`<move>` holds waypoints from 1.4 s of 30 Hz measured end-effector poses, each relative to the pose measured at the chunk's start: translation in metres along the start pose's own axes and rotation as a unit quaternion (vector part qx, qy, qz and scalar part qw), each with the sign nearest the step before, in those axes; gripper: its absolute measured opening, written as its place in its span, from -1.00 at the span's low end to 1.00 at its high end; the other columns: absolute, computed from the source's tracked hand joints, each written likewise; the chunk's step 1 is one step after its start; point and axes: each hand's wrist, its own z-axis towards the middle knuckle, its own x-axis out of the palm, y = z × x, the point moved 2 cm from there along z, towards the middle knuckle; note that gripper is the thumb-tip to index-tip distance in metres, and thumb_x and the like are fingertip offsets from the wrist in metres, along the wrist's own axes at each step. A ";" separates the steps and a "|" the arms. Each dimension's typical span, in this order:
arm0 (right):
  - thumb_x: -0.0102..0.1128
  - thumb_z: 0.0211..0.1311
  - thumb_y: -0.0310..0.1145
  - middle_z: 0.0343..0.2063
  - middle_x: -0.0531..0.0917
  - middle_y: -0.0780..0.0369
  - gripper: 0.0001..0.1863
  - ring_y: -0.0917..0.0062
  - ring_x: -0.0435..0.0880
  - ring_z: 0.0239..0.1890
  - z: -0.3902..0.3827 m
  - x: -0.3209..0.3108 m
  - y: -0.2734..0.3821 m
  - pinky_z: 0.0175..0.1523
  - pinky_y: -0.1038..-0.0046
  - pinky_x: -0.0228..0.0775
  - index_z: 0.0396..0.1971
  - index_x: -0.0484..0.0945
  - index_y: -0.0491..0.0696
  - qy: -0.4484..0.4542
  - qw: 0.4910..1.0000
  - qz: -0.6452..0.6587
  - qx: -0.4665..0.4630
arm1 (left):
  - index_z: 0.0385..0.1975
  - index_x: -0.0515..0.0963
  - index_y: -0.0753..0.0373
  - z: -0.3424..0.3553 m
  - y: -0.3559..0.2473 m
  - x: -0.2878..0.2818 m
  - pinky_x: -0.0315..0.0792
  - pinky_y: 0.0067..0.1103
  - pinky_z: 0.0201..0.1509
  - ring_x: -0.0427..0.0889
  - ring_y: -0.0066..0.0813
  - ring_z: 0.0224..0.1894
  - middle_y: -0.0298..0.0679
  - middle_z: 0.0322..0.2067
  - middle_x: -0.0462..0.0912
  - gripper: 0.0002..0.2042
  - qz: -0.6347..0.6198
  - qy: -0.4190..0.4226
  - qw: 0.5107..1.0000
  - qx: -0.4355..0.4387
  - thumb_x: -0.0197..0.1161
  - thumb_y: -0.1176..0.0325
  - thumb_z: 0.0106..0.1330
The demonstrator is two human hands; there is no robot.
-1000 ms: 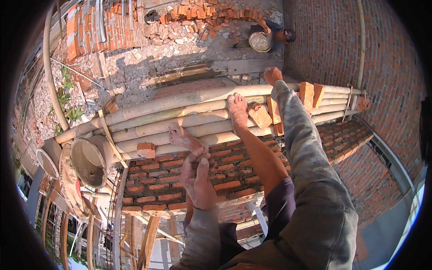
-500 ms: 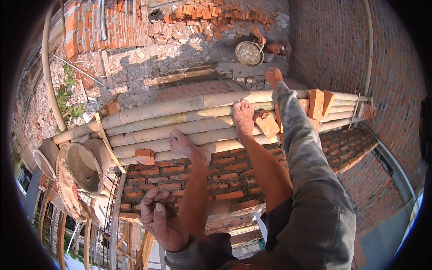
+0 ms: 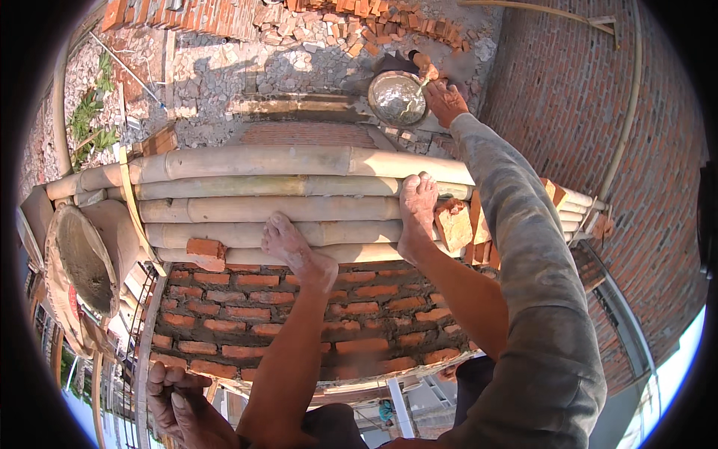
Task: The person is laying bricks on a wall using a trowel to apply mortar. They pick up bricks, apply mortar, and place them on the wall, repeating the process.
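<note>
My right hand stretches down past the bamboo platform to a round bucket of wet grey mix. Its fingers are closed at the bucket's pale handle. Beside them is the hand of another person below, whose body is mostly hidden. My left hand hangs low at the left, fingers loosely bent and apart, with nothing seen in it. Both my bare feet rest on the bamboo poles.
Brick pieces lie by my right foot, and one brick sits left of my left foot. A mortar bucket stands at the platform's left end. Brick walls rise at right and below; rubble and stacked bricks cover the ground beyond.
My right hand has reached the bucket's handle, and the bucket has shifted slightly left in view. My left hand has moved down and left. The view has shifted too.
</note>
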 end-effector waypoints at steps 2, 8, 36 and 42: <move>0.28 0.26 -0.37 0.11 0.57 0.32 -0.53 0.37 0.49 0.28 0.027 0.004 0.027 0.26 0.10 0.39 0.19 0.55 0.05 -0.057 0.998 -0.016 -0.035 | 0.20 0.52 0.37 0.001 0.006 -0.003 0.48 -0.47 -0.08 0.60 -0.39 -0.20 -0.18 -0.23 0.62 -0.56 0.036 -0.035 0.998 0.032 0.24 0.19 0.48; 0.13 0.42 -0.23 0.13 0.62 0.40 -0.61 0.50 0.45 0.35 0.099 0.037 0.082 0.48 0.10 0.13 0.21 0.59 0.19 0.069 0.993 -0.077 -0.062 | 0.31 0.46 0.44 0.006 0.001 -0.009 0.44 -0.33 0.03 0.59 -0.25 -0.22 -0.06 -0.27 0.66 -0.44 0.030 0.028 0.987 0.157 0.25 0.14 0.47; 0.14 0.25 -0.34 -0.02 0.77 0.01 -0.64 0.06 0.75 0.10 0.077 -0.231 0.130 0.18 0.06 0.60 -0.01 0.75 -0.05 0.143 0.976 0.147 -0.070 | -0.03 0.64 0.32 -0.061 0.000 0.034 0.62 -0.42 -0.15 0.72 -0.26 -0.26 -0.12 -0.25 0.70 -0.73 0.112 0.247 0.934 0.233 0.33 0.43 0.29; 0.11 0.25 -0.31 -0.15 0.78 -0.08 -0.64 0.00 0.80 -0.06 0.022 -0.332 0.079 0.08 -0.01 0.64 -0.12 0.76 -0.18 0.100 0.987 0.106 -0.066 | -0.08 0.67 0.29 -0.128 0.010 -0.009 0.57 -0.37 -0.29 0.70 -0.17 -0.37 -0.15 -0.35 0.68 -0.68 0.053 0.240 0.937 0.247 0.41 0.53 0.12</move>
